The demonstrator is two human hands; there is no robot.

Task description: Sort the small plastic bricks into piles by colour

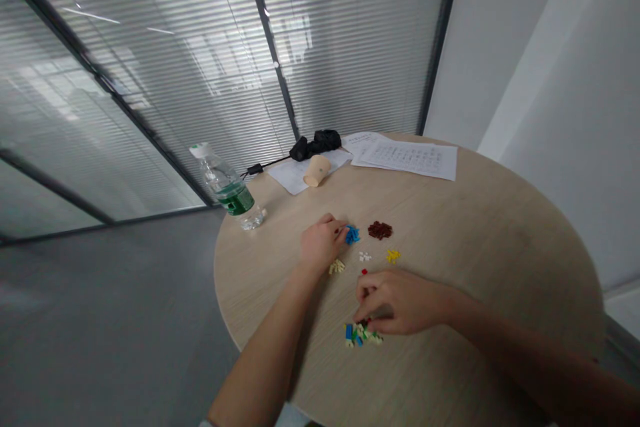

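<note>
My left hand (320,243) is at the left edge of a small pile of blue toy bricks (353,235), its fingers closed together. A dark reddish spot shows by those fingers; whether it is a held brick I cannot make out. Just below that hand lie cream bricks (337,267). My right hand (400,300) reaches over a mixed pile of bricks (361,336), thumb and bent forefinger apart at its upper edge. Between the hands are white bricks (365,257) and a single red brick (365,271). Brown bricks (380,230) and yellow bricks (393,255) form separate piles to the right.
On the round wooden table (500,247), a water bottle (230,190) stands at the left edge. Toward the back are a paper cup (317,171) on its side, a black bundle with a cable (323,141) and printed sheets (410,157). Glass panels with blinds rise behind.
</note>
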